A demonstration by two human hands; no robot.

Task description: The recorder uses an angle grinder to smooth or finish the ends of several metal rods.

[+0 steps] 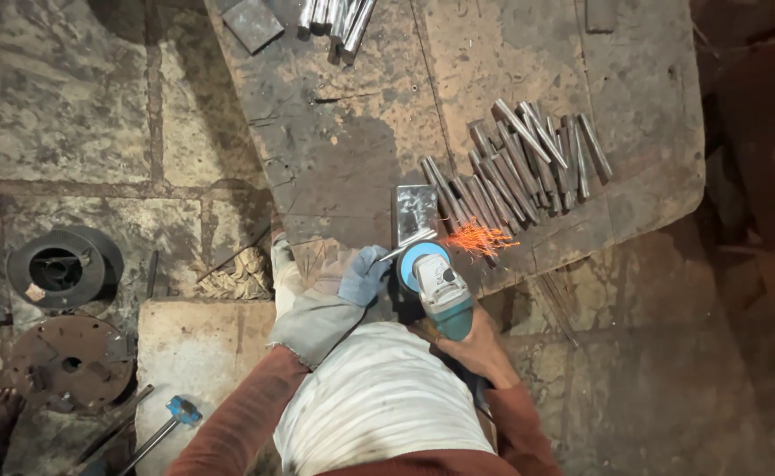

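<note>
Sparks [483,238] are flying off the grinder [440,291] right at the near edge of the bench [379,115], spraying out to the right toward the rods. Right hand [480,348], bare, is wrapped around the teal body of the grinder from the near side, so it's closed on the tool. Left hand [363,275] is in a blue-grey glove with a long grey cuff, and it's pinching a thin metal strip [405,249] that sticks out to the right, just touching the grinder's disc guard. Can't see exactly where the disc meets the metal, the guard hides it.

Just far of the strip there's a small shiny square plate [415,210] lying flat on the bench. Right of that is a big messy pile of short rods [520,167], fanned out and overlapping. At the far edge of the bench there's another bundle of bars [335,22] and a flat grey block [253,22] beside it.

Down on the stone floor on the left: a dark wire spool [57,269], and nearer, a rusty round disc [70,361]. Some crumpled rag [242,275] sits by the bench edge near the glove. A tool with a blue handle [180,410] leans on a pale slab at the near left.
</note>
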